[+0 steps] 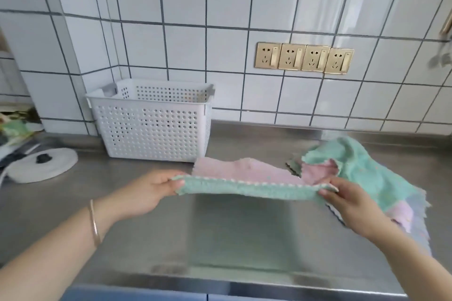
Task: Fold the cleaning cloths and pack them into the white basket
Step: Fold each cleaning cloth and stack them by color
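At the far left edge of the counter [137,225] lies a round white lid [41,165] with a dark knob, and behind it some blurred clutter I cannot make out. My left arm comes in from the lower left corner, a thin bangle [95,223] on the wrist. My left hand [149,190] is pinched shut on the left end of the cloth [247,182], thumb on top and fingers under it.

Behind that hand, at the back of the counter against the tiled wall [220,7], stands the basket [151,127], upright, white and full of holes. I cannot see anything in it from here.

The cloth hangs stretched between my two hands, above the middle of the counter and not touching it. It is green on the near side and pink on the far side, doubled over so that the green edge faces me and the pink flap rises behind. On the wall above it sits a row of four gold sockets [304,57].

My right hand [349,203] is clamped on the right end of the cloth, fingertips pressing the green edge. Just beyond it, toward the right edge of the counter, lies the pile [381,173] of loose cloths: a green one on top, crumpled, with pink and pale layers showing beneath. My right forearm crosses over its near part.
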Motion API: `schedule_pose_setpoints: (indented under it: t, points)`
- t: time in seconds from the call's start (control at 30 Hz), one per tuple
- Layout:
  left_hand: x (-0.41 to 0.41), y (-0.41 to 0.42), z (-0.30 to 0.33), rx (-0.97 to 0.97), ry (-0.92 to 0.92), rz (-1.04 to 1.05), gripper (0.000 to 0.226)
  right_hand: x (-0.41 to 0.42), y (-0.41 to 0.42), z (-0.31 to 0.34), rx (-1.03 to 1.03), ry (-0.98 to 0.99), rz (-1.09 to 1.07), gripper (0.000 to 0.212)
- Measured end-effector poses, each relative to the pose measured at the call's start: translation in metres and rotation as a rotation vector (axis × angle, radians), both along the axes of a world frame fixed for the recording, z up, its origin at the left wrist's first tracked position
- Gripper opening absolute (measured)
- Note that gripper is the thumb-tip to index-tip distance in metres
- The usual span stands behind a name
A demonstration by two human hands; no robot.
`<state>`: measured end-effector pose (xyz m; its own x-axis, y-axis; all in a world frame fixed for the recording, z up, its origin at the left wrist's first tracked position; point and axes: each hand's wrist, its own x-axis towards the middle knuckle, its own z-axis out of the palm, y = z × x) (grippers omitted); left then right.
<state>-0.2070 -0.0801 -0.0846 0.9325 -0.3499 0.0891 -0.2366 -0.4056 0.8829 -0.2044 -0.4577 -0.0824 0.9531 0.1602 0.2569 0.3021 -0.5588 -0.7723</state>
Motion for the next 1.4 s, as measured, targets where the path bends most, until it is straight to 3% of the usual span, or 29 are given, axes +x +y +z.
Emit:
schedule_pose_setpoints:
  t: [0.13,0.17,0.23,0.27,0.33,0.4,0.63,0.77,0.93,1.17,1.4]
  points:
    - [-0.025,0.012,-0.07,0.059,0.338,-0.073,0.088,-0.026,-0.006,-0.058,-0.116,0.184,0.05,0.046]
    - [-0.031,0.012,-0.077,0.085,0.374,-0.095,0.078,-0.029,-0.009,-0.065,-0.138,0.237,0.065,0.044]
    - [-0.042,0.009,-0.075,0.137,0.426,-0.13,0.035,-0.033,-0.014,-0.07,-0.182,0.345,0.096,0.032]
    - [-0.042,0.009,-0.073,0.186,0.422,-0.14,0.026,-0.034,-0.016,-0.07,-0.181,0.386,0.115,0.026]
    - [-0.04,0.009,-0.071,0.231,0.415,-0.127,0.036,-0.033,-0.019,-0.07,-0.172,0.451,0.152,0.014]
    - [-0.031,0.007,-0.067,0.261,0.378,-0.102,0.029,-0.024,-0.021,-0.07,-0.191,0.478,0.166,0.01]
    - [0.049,-0.007,-0.082,0.229,0.17,0.244,0.027,0.039,-0.003,-0.074,-0.129,0.375,-0.074,0.021]
    - [0.085,-0.019,-0.099,0.266,0.199,0.414,0.031,0.068,0.014,-0.075,-0.178,0.305,-0.209,0.025]
    - [0.099,-0.033,-0.099,0.45,0.216,0.536,0.043,0.087,0.023,-0.087,-0.277,0.281,-0.334,0.036]
    - [0.103,-0.042,-0.087,0.635,0.209,0.561,0.029,0.095,0.028,-0.094,-0.248,0.292,-0.43,0.025]
    - [0.107,-0.049,-0.091,0.762,0.163,0.585,0.041,0.098,0.035,-0.098,-0.293,0.316,-0.5,0.014]
